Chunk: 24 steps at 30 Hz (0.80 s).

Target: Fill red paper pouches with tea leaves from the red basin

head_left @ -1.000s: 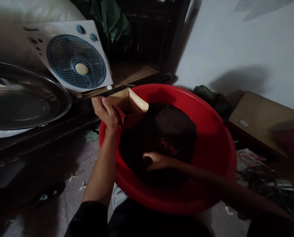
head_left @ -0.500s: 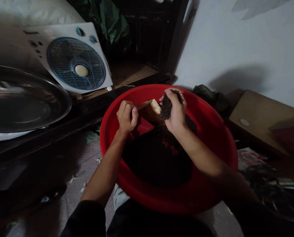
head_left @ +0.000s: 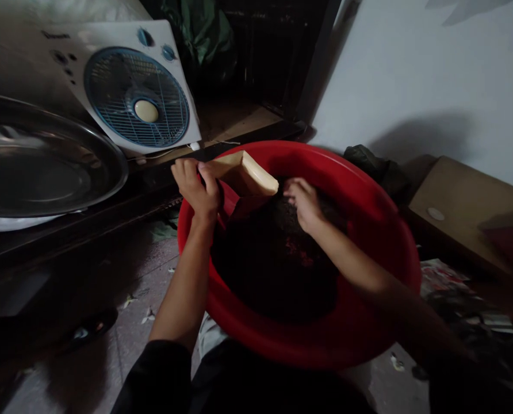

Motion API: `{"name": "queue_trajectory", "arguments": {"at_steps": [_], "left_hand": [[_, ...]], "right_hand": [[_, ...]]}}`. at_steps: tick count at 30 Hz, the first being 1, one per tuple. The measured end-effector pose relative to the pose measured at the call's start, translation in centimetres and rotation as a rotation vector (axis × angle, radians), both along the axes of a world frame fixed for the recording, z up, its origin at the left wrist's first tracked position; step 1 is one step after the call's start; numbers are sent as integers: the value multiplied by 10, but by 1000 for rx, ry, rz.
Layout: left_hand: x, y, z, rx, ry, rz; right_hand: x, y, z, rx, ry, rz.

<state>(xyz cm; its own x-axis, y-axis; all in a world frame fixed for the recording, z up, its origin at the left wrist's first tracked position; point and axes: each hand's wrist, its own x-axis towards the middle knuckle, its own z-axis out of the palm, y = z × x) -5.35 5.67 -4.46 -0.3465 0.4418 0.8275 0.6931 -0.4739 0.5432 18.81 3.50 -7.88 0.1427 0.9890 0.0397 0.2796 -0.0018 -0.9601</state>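
A small open box [head_left: 243, 172], pale inside and red outside, is tilted over the left rim of a red basin [head_left: 368, 230]. The left hand [head_left: 197, 187] has its fingers closed around the box's near edge. The right hand [head_left: 303, 202] rests, fingers curled, on the dark loose material [head_left: 274, 270] heaped in the basin. A white box fan [head_left: 131, 92] and a metal tray [head_left: 45, 167] stand to the left
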Motion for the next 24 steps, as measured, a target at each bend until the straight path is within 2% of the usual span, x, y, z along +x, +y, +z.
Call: {"name": "queue_trajectory", "arguments": {"at_steps": [3, 6, 9, 13, 18, 20, 22, 24], "left_hand": [[-5, 2, 1, -18, -54, 70], [-4, 2, 1, -33, -25, 118], [-2, 0, 1, -59, -6, 95], [0, -1, 1, -96, 6, 65], [3, -1, -1, -55, 59, 40], [5, -1, -2, -13, 73, 16], [7, -2, -2, 27, 82, -14], [9, -3, -2, 54, 82, -52]], "right_hand": [[7, -28, -49, -385, -323, 411], [4, -55, -80, -529, -430, 662], [-3, -76, -94, -606, -519, 866], [-11, -100, -96, -668, -708, 1037], [-11, -125, -76, -724, -740, 1146], [-8, -133, -67, -726, -702, 1159], [-4, -137, -59, -636, -589, 1179], [-1, -137, -53, -525, -436, 1141]]}}
